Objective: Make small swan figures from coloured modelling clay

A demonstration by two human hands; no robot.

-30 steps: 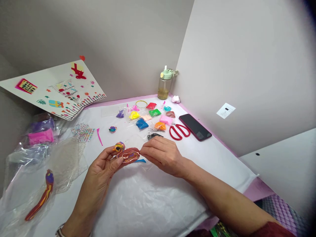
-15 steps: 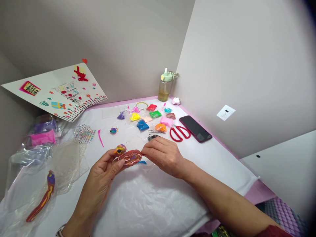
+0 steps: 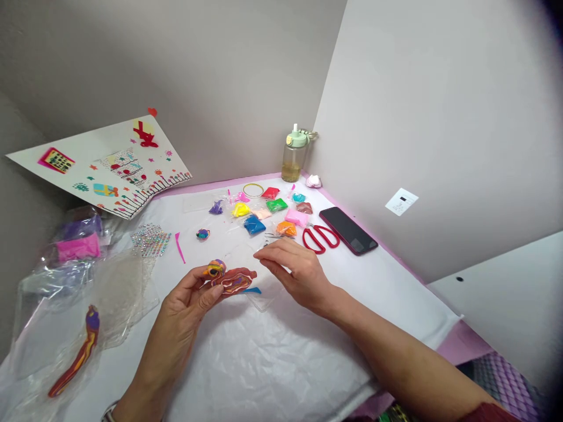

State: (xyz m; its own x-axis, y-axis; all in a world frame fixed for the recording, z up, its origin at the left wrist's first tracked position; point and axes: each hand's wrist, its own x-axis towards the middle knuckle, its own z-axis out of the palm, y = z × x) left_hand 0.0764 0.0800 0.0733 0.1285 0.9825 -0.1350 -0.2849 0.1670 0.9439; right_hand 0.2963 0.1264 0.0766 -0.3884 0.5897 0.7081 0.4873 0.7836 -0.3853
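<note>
**A clay figure [image 3: 238, 281] held in the left hand [image 3: 187, 302], with the right hand [image 3: 303, 274] just beside it**

The figure, raised above the white table cover [image 3: 246, 357], has a round striped head with a dark eye spot and an orange point; its flat body shows swirls of red-brown, white and purple. The left hand pinches it near the head, thumb on the near face and fingers behind. The right hand, apart from the tail end, has its fingers bent and drawn together, thumb just below; whether the tips meet, or grip anything small, cannot be told.

Below the body, a blue tool [image 3: 252, 291] shows in part. Beyond the hands lie a small many-coloured clay lump [image 3: 203, 234], a pink tool [image 3: 180, 247] and a cluster of clay packets, among them blue [image 3: 254, 225], orange [image 3: 286, 228], green [image 3: 277, 204] and yellow [image 3: 240, 210]. To their right are red-handled scissors [image 3: 318, 241] and, just beside, a dark-screened phone [image 3: 348, 230]. A bottle [image 3: 292, 158] stands upright in the corner. At left, a long striped clay strip [image 3: 78, 356] rests on clear plastic, near a sheet of shiny gems [image 3: 151, 240]; behind these, a decorated board [image 3: 83, 167] stands tilted.
</note>
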